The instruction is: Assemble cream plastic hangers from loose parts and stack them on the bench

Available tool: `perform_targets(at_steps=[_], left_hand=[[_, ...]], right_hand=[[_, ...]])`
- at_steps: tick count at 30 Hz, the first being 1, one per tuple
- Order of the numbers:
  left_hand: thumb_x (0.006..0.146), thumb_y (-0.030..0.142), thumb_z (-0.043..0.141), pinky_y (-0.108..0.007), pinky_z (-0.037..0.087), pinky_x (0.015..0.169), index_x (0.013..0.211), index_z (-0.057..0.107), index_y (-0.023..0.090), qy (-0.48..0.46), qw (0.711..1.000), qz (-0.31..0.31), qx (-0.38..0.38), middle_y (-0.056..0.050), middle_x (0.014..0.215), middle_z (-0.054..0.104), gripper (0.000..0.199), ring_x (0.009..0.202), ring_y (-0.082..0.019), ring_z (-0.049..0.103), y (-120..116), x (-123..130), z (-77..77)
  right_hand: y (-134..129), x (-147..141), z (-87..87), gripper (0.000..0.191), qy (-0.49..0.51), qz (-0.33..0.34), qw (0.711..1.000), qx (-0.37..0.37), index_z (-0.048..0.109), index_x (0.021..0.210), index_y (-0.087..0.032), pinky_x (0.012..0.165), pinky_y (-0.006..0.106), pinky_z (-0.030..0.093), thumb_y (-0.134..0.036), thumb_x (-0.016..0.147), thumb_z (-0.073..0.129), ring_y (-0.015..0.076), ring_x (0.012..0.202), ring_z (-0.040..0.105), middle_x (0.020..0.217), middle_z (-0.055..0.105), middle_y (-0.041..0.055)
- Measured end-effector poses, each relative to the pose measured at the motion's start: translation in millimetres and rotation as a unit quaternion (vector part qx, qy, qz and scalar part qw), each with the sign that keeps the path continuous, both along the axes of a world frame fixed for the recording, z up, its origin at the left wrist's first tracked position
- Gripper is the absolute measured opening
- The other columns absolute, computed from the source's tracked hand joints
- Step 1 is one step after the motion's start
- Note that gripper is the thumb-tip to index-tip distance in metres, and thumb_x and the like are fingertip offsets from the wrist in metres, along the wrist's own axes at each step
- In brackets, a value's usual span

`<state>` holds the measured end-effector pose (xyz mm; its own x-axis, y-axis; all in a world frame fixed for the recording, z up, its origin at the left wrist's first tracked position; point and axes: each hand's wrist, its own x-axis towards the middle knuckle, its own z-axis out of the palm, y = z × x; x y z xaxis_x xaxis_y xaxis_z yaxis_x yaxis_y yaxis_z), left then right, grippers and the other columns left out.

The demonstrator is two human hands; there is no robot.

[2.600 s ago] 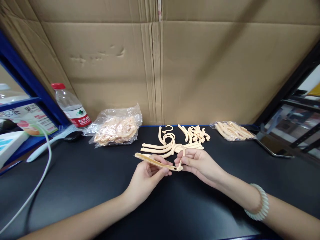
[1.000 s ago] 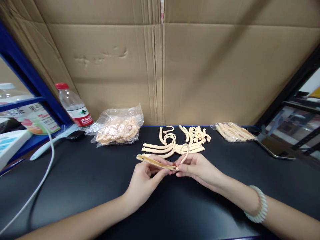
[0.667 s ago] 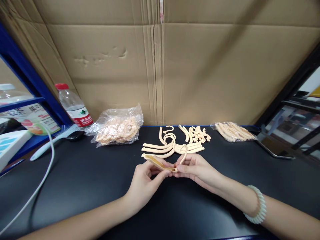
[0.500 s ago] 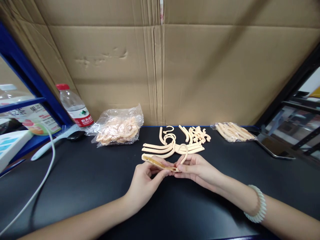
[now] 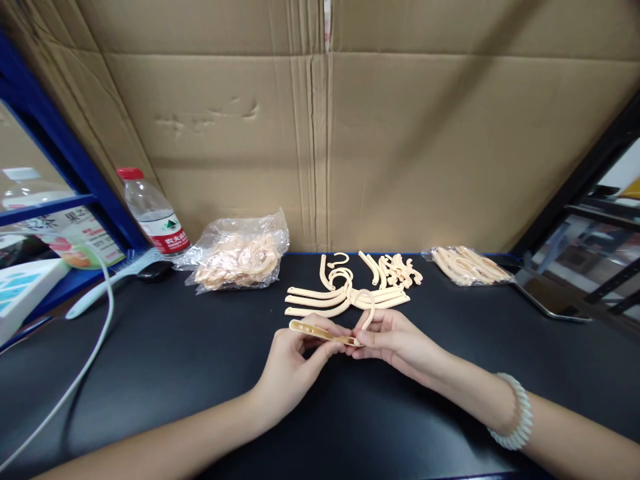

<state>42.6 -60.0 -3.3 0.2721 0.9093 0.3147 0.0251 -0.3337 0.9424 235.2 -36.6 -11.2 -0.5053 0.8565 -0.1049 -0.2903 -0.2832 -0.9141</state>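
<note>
My left hand is closed around a cream plastic hanger arm, its hollow side facing me and its free end pointing left. Between the thumb and fingers of my right hand is a cream hanger hook, its curve standing up. The hook's base meets the right end of the arm, where my fingertips partly cover the joint. Just beyond my hands, assembled cream hangers lie overlapped with their hooks toward the back.
Behind lie a loose hook, loose arms and a pile of small pieces. Bags of parts stand left and right. A bottle, white cable and phone are at the sides. Cardboard forms the back.
The hanger arm has rolled slightly in my left hand, and its left end sits a little lower and nearer. Both hands keep their grip. The view has shifted slightly.
</note>
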Motion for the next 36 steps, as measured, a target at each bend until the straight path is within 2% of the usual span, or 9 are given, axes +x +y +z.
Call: perform_targets(at_steps=[7,14,23,36], left_hand=[[0.082,0.023,0.067,-0.031,0.059,0.076,0.085,0.071,0.019,-0.006,1.0,-0.008,-0.014,-0.005,0.088,0.072,0.007,0.081,-0.021,0.07,-1.3,1.8,-1.3],[0.081,0.021,0.067,-0.031,0.06,0.073,0.085,0.07,0.019,-0.021,1.0,0.001,-0.002,-0.004,0.086,0.072,0.006,0.076,-0.021,0.071,-4.4,2.4,1.1],[0.077,0.017,0.07,-0.029,0.06,0.072,0.08,0.068,0.016,-0.076,0.994,-0.009,-0.073,-0.003,0.08,0.073,0.004,0.072,-0.019,0.071,-4.5,5.7,3.3],[0.074,0.022,0.073,-0.029,0.058,0.07,0.083,0.063,0.014,-0.101,0.991,0.01,-0.092,-0.007,0.082,0.074,0.016,0.071,-0.019,0.07,-0.8,3.0,0.7]], right_hand=[[-2.8,-6.6,-1.1,0.028,-0.016,-0.028,0.998,0.062,0.064,0.069,-0.014,0.064,0.025,0.049,-0.033,0.065,0.083,0.0123,0.063,0.063,0.065,0.066,0.0018],[-4.3,-9.3,-0.9,0.028,-0.026,-0.05,0.993,0.1,0.063,0.068,-0.015,0.063,0.027,0.049,-0.035,0.065,0.083,0.0133,0.06,0.062,0.063,0.065,0.0006],[-4.2,-7.1,-0.8,0.029,-0.012,-0.027,0.998,0.061,0.064,0.069,-0.014,0.065,0.028,0.052,-0.034,0.063,0.084,0.0135,0.061,0.064,0.065,0.068,0.0026],[-4.2,-5.4,-3.4,0.029,-0.007,-0.017,0.999,0.04,0.063,0.073,-0.014,0.071,0.03,0.054,-0.034,0.067,0.083,0.0167,0.072,0.068,0.075,0.072,0.0067]])
